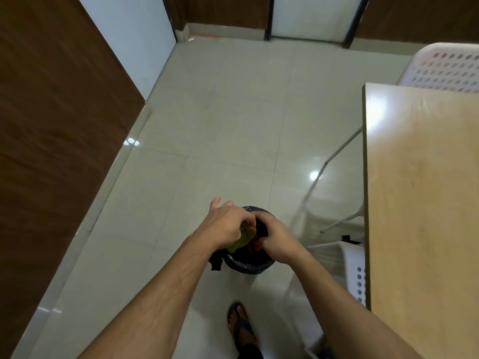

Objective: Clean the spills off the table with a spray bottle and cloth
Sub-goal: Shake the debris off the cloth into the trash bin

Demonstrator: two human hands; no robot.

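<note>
Yellow-green cloth (242, 239) sits bunched in your left hand (228, 225), fingers curled round it, held right over the black-lined bin (248, 264) on the floor, probably so debris drops inside. Your right hand (276, 240) meets it over the bin's mouth, fingers bent inward; can't tell whether they pinch the cloth or something dark. Wooden worktop (425, 203) is to your right, well apart from the hands. No spray bottle in view. White perforated chair (359, 275) stands tucked beside the worktop.

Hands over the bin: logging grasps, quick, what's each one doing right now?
Left hand: grips a yellow-green cloth over the bin.
Right hand: fingers curled into the bin; contents cannot be told.
</note>
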